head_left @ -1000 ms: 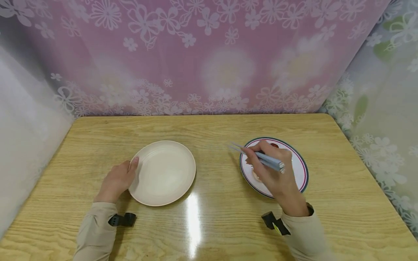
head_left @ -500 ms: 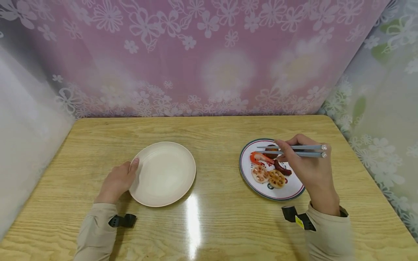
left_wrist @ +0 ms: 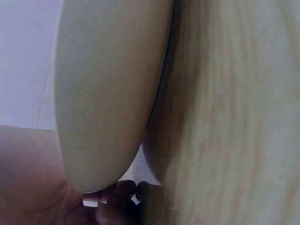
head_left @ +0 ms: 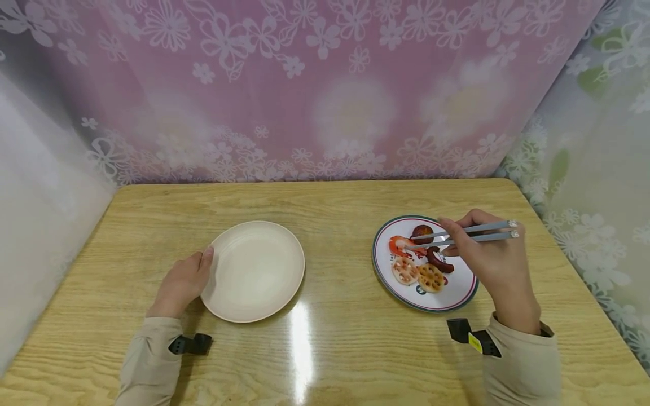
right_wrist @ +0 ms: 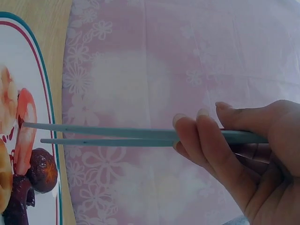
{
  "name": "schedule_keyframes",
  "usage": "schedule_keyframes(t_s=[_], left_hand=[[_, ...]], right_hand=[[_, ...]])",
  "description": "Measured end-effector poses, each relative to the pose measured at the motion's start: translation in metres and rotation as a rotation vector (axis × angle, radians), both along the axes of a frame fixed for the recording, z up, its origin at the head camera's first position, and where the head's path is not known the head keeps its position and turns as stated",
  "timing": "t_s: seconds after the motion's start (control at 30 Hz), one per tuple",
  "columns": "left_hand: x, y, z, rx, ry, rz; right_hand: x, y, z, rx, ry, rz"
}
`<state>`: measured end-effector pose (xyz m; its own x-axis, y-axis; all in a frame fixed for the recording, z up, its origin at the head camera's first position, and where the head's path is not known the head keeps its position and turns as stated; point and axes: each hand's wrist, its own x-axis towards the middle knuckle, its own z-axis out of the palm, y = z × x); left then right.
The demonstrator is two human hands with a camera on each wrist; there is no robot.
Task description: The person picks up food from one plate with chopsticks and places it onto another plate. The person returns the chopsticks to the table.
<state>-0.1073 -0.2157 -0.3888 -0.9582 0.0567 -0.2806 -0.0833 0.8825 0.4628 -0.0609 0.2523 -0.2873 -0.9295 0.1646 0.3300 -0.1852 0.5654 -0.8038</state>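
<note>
My left hand (head_left: pixel 183 282) grips the left rim of a bare cream plate (head_left: pixel 254 270), thumb over the edge; the left wrist view shows fingers curled beneath the plate's underside (left_wrist: pixel 103 93). On the right, my right hand (head_left: pixel 492 259) holds a pair of grey-blue chopsticks (head_left: pixel 484 228) above a white plate (head_left: pixel 459 290) with a green and red rim. Their tips reach a red-orange shrimp (head_left: pixel 398 245); in the right wrist view one chopstick (right_wrist: pixel 103 130) overlaps the shrimp (right_wrist: pixel 27 140). Around it lie a round brown mushroom-like piece (head_left: pixel 421 232), a dark red sausage (head_left: pixel 440 263) and two lotus root slices (head_left: pixel 430 278).
Both plates stand on a wood-grain table (head_left: pixel 335 316), with bare wood between them. A pink flowered curtain (head_left: pixel 325 113) hangs along the back edge, and pale cloth (head_left: pixel 599 225) closes off the right side. Each wrist wears a small black camera (head_left: pixel 192 343).
My right hand moved right from over the white plate, uncovering the food. The chopsticks now point left, and their tips have come down to the shrimp. My left hand stays on the cream plate.
</note>
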Motion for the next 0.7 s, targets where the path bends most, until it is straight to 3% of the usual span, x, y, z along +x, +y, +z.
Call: schedule_keyframes(t_s=[0.13, 0.3, 0.7], left_hand=[[0.001, 0.000, -0.001, 0.000, -0.015, 0.013], [0.000, 0.000, -0.002, -0.032, -0.013, 0.000], [0.000, -0.004, -0.006, -0.089, 0.125, -0.106]], right_hand=[[-0.003, 0.003, -0.004, 0.038, -0.054, -0.010], [-0.009, 0.011, -0.009, 0.000, -0.075, -0.006], [-0.015, 0.028, -0.010, -0.139, -0.176, -0.027]])
